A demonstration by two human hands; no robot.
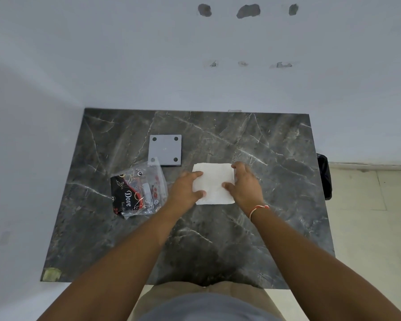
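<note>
shirt (206,306) | left hand (185,188), right hand (245,184) rest on white cloth (214,184)

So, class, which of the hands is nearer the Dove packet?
Left. The left hand touches one edge of the white cloth, just right of the Dove packet; the right hand touches the opposite edge, farther off.

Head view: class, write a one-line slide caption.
Left hand and right hand press a folded white tissue on the marble table.
</note>
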